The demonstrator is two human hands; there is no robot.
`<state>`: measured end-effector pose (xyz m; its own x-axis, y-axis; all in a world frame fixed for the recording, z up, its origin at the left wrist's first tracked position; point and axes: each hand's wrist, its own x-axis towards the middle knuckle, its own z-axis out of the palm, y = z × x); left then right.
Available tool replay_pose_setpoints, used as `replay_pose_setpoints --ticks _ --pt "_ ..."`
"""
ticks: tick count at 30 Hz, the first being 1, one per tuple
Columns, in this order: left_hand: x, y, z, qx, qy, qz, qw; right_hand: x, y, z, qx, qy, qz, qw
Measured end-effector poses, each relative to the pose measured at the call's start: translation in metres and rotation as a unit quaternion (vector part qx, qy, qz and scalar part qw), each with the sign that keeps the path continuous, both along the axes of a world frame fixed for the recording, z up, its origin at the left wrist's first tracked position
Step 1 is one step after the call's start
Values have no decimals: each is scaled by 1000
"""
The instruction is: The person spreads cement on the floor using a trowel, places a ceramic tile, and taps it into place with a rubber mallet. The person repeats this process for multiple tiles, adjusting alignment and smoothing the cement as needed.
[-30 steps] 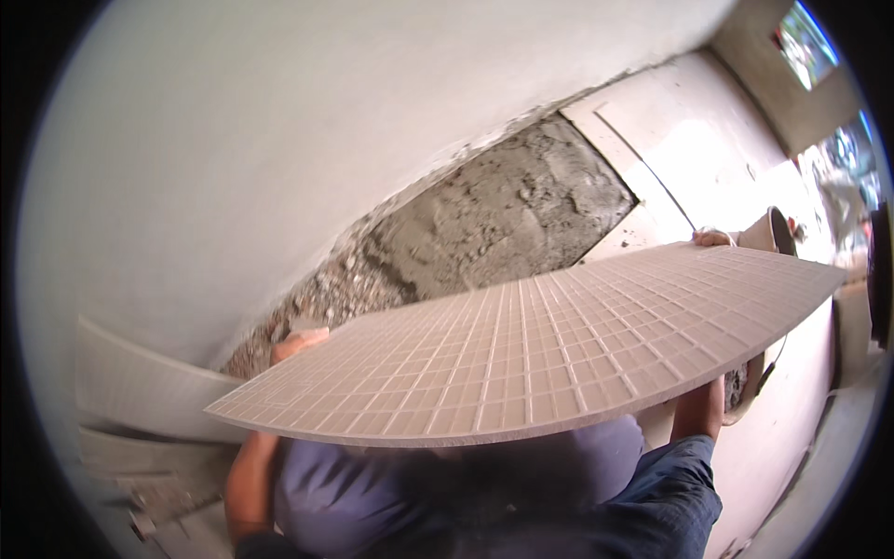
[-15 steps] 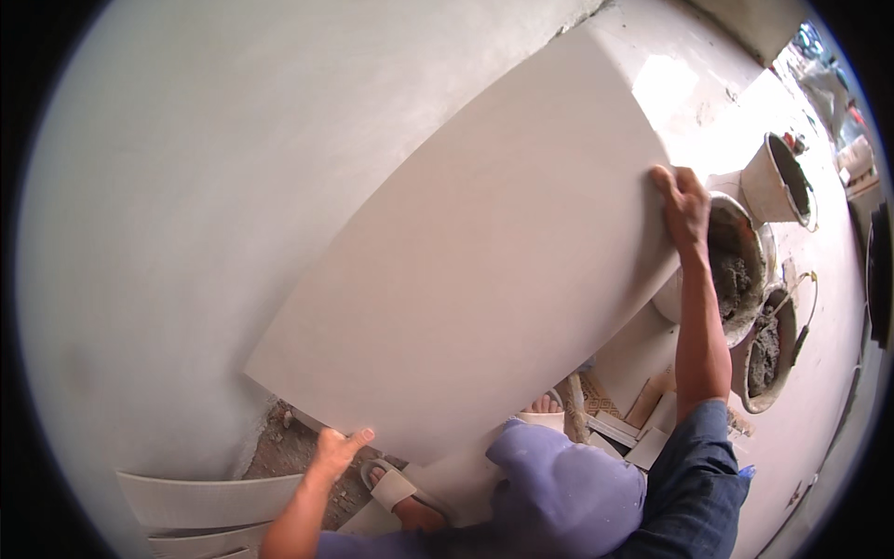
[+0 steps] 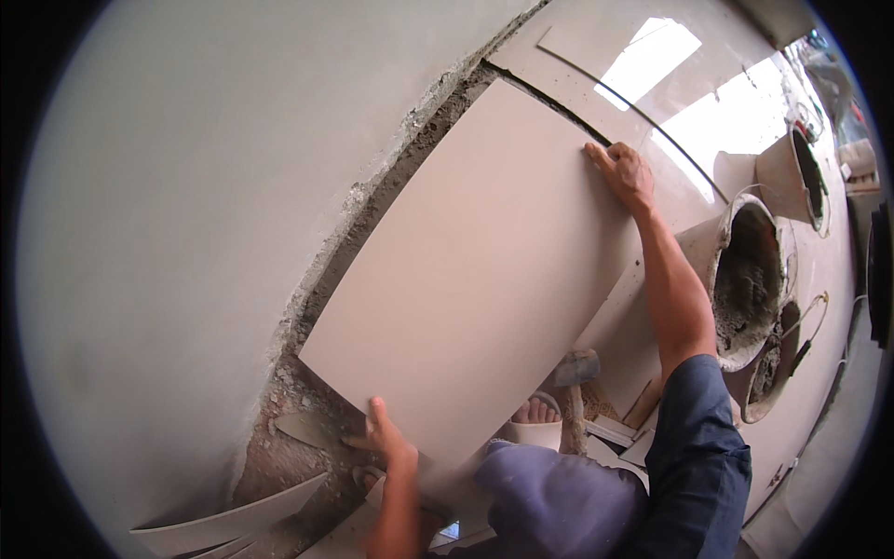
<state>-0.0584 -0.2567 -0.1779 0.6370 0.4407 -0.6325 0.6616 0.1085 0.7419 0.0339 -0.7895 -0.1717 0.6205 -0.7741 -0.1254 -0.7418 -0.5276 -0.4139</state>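
A large, smooth beige floor tile (image 3: pixel 466 261) lies tilted across the middle, low over a strip of rough mortar and rubble (image 3: pixel 372 233) along the wall. My left hand (image 3: pixel 384 436) grips its near left edge, thumb on top and fingers partly hidden below. At its far right edge, my right hand (image 3: pixel 626 175) holds on, with fingertips at the rim by a dark gap to the laid tiles (image 3: pixel 559 65). Whether the tile rests fully on the bed, I cannot tell. A flat pointed grey blade, like a trowel (image 3: pixel 312 430), lies beside my left hand.
Mortar fills a large bucket (image 3: pixel 745 289) at the right, beside another bucket (image 3: pixel 773 373) and a farther one (image 3: pixel 792 177). A hammer (image 3: pixel 575 368) stands near my foot (image 3: pixel 537 412). Tile strips (image 3: pixel 233 512) lie at lower left. The pale wall (image 3: pixel 168 233) bounds the left.
Both hands have lowered the tile and shifted it, uncovering the mortar strip along the wall and the gap at the far end. My left hand has moved right; my right hand has moved left.
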Motion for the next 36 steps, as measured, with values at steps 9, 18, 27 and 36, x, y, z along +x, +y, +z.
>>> replay_pose_setpoints --ticks 9,18,27,36 --pt "37 -66 -16 25 19 21 999 55 -47 -32 7 -17 23 1000" --pt "66 -72 -25 51 27 13 998 79 -49 -46 10 -1 40 999" --pt "75 -61 -35 70 43 -9 997 78 -41 -56 -60 37 71 995" --pt "87 -51 -41 108 104 -28 988 62 -12 -78 -148 6 49 988"
